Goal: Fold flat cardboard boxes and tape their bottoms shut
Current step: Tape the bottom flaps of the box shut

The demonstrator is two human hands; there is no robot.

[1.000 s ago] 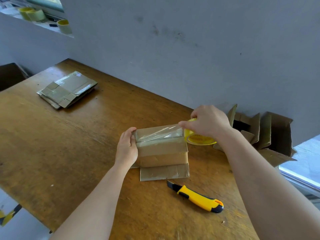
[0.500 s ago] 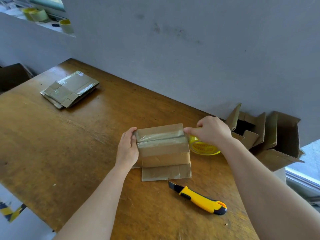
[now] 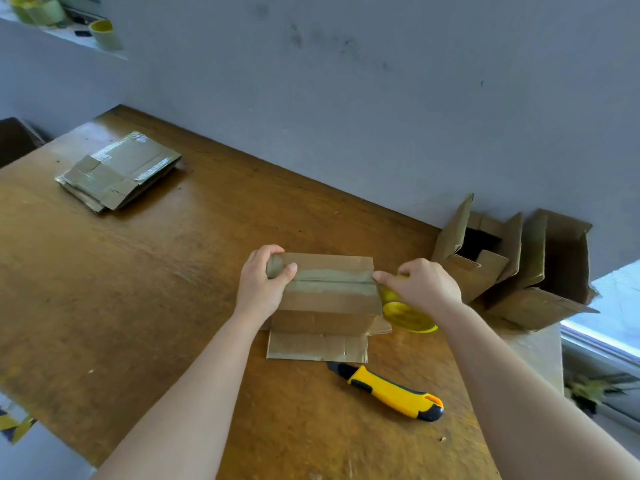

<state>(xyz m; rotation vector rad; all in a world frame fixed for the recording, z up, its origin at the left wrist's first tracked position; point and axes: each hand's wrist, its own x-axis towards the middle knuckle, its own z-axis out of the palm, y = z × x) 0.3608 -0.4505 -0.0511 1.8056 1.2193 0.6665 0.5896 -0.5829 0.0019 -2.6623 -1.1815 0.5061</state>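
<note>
A small cardboard box (image 3: 329, 303) stands upside down on the wooden table (image 3: 138, 289), its closed bottom flaps facing up. A strip of clear tape (image 3: 332, 277) lies along the seam. My left hand (image 3: 261, 284) grips the box's left end, thumb on top of the tape. My right hand (image 3: 424, 285) holds a yellow tape roll (image 3: 407, 315) at the box's right edge, low beside the box wall, index finger pressing at the seam's end.
A yellow and black utility knife (image 3: 391, 393) lies in front of the box. A stack of flat boxes (image 3: 117, 171) sits at the far left. Folded open boxes (image 3: 512, 265) stand by the wall at right. Tape rolls (image 3: 104, 34) sit on a ledge.
The tape, first stretched loosely above the box, now lies flat on the seam. My right hand has brought the roll down over the right edge. The left hand stays put.
</note>
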